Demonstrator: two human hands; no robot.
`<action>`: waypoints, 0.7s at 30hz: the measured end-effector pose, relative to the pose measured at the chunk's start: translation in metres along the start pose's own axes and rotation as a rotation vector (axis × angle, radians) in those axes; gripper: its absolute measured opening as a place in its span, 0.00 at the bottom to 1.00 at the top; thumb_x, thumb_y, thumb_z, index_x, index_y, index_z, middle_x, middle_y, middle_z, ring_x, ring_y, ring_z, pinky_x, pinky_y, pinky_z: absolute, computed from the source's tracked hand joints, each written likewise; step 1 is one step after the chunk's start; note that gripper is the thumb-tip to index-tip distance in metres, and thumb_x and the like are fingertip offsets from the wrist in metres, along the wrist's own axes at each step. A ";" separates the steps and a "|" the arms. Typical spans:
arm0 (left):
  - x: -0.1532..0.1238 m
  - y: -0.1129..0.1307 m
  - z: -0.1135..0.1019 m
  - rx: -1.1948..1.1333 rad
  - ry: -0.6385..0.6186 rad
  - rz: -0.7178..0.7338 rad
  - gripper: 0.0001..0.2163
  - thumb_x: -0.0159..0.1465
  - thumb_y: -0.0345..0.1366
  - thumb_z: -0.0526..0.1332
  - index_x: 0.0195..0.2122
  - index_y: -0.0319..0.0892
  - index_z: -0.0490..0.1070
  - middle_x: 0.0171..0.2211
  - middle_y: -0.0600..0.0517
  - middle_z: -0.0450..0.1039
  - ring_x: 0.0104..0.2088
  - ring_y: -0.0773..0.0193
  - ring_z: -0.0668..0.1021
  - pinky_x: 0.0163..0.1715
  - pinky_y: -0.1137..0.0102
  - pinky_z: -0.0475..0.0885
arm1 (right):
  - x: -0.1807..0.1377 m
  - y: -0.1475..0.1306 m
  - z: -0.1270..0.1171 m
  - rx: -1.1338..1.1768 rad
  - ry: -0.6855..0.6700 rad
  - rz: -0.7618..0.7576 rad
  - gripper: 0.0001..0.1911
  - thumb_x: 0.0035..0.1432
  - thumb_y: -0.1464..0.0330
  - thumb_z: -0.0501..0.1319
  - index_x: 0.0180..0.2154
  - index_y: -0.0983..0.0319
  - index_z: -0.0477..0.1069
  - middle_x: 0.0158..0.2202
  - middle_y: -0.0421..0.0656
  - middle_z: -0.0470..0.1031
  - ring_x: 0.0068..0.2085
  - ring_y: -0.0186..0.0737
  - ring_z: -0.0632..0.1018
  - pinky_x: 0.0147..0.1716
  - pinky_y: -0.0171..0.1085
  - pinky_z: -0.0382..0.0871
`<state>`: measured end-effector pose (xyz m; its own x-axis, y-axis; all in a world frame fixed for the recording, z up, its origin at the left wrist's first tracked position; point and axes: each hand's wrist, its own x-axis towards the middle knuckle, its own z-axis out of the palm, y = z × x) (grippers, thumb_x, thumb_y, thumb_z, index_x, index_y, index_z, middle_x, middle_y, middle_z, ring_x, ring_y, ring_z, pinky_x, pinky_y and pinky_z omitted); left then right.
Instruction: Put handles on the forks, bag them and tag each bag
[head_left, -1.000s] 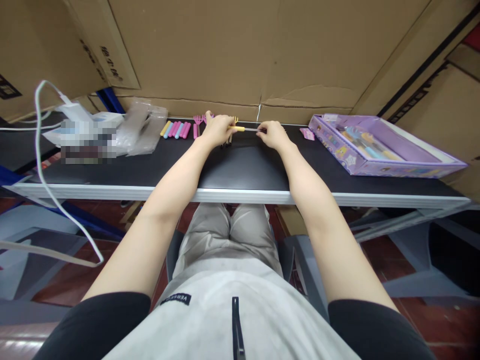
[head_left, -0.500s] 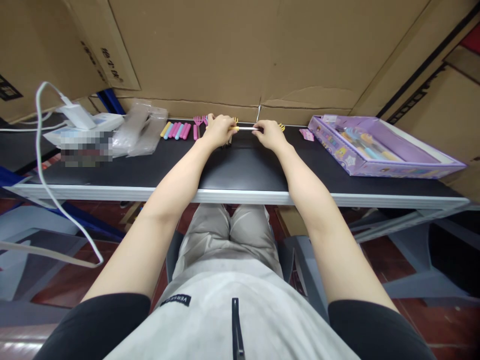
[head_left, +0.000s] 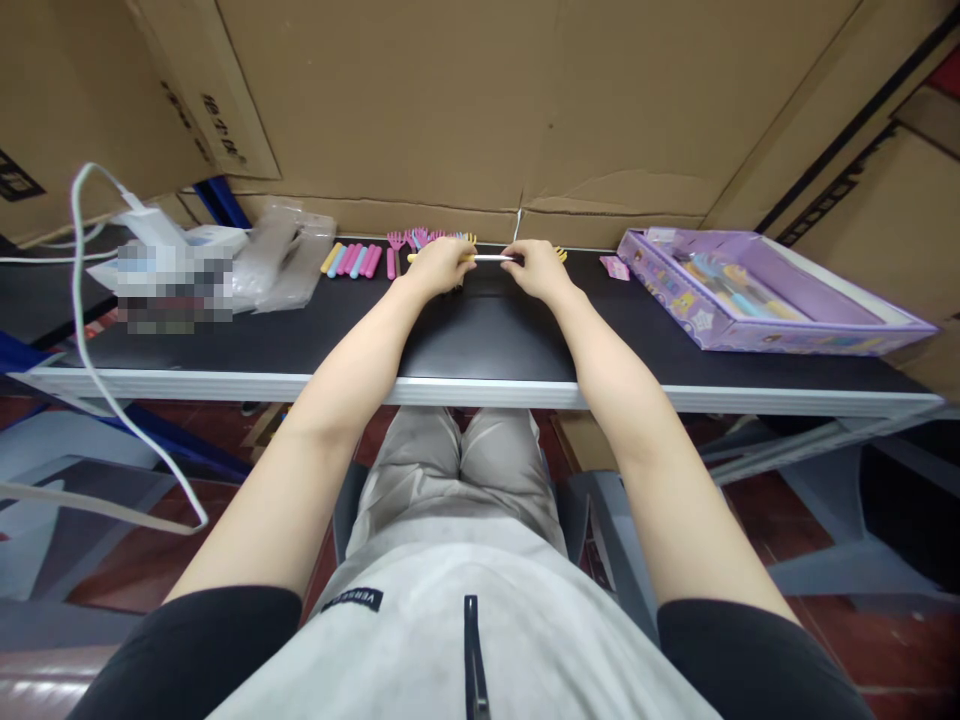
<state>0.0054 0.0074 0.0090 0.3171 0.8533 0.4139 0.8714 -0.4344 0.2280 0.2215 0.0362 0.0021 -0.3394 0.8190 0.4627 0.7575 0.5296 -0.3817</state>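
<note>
A slim back scratcher (head_left: 491, 258) with a pale metal rod lies level between my two hands, above the black tabletop. My left hand (head_left: 445, 266) is closed around its left part, and a yellow handle end pokes out beyond the fingers. With thumb and fingers, my right hand (head_left: 538, 268) pinches the rod near the other end; a yellow claw (head_left: 561, 254) shows just behind it. Beyond my left hand lie several pink, blue and yellow claw heads (head_left: 420, 238), partly hidden by it. Further left, coloured handles (head_left: 351, 261) rest side by side in a row.
At the right stands an open purple box (head_left: 772, 335) with several coloured handles inside. A small pink packet (head_left: 615, 267) lies beside it. Clear plastic bags (head_left: 281, 265) and a white device with a cable (head_left: 161, 235) sit at the left. Cardboard (head_left: 450, 110) rises behind the table (head_left: 495, 340).
The fingers of my left hand have closed down lower round the handle, uncovering more claw heads behind. The yellow end now sticks out further on the left. My right hand has barely moved.
</note>
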 end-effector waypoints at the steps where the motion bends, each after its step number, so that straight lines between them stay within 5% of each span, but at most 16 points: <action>1: 0.001 -0.001 0.001 0.005 0.002 0.008 0.14 0.69 0.34 0.60 0.51 0.43 0.84 0.45 0.42 0.85 0.52 0.46 0.82 0.54 0.60 0.72 | 0.000 0.000 0.000 -0.010 -0.003 -0.004 0.14 0.65 0.63 0.69 0.50 0.59 0.85 0.50 0.53 0.84 0.56 0.61 0.81 0.63 0.59 0.71; 6: 0.008 -0.006 -0.002 0.081 -0.022 -0.017 0.14 0.70 0.33 0.60 0.50 0.44 0.84 0.48 0.42 0.85 0.54 0.45 0.82 0.54 0.58 0.74 | 0.003 0.007 0.004 -0.035 -0.010 -0.039 0.19 0.65 0.62 0.68 0.56 0.59 0.84 0.55 0.53 0.83 0.60 0.62 0.80 0.66 0.61 0.71; 12: 0.016 -0.027 -0.034 0.170 -0.106 -0.146 0.17 0.70 0.35 0.60 0.56 0.42 0.81 0.54 0.41 0.82 0.60 0.43 0.79 0.61 0.55 0.71 | 0.002 0.011 0.007 -0.031 -0.054 -0.069 0.27 0.64 0.64 0.69 0.62 0.63 0.80 0.65 0.56 0.78 0.67 0.60 0.77 0.72 0.59 0.66; 16: 0.016 -0.063 -0.051 0.151 -0.037 -0.151 0.14 0.66 0.33 0.61 0.51 0.44 0.82 0.47 0.41 0.82 0.56 0.43 0.80 0.58 0.53 0.72 | -0.002 -0.002 0.002 0.031 -0.041 -0.061 0.24 0.63 0.64 0.71 0.59 0.62 0.82 0.65 0.57 0.77 0.68 0.60 0.76 0.74 0.57 0.63; 21: 0.002 -0.097 -0.045 0.047 0.142 -0.064 0.11 0.64 0.34 0.61 0.45 0.47 0.81 0.40 0.43 0.82 0.51 0.45 0.80 0.57 0.54 0.72 | -0.003 -0.013 0.001 0.190 0.040 0.076 0.19 0.60 0.65 0.73 0.53 0.61 0.83 0.59 0.55 0.80 0.62 0.56 0.79 0.70 0.56 0.67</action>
<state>-0.0951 0.0382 0.0271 0.2075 0.8278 0.5212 0.9057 -0.3639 0.2174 0.2120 0.0273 0.0047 -0.2597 0.8507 0.4571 0.6602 0.5018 -0.5589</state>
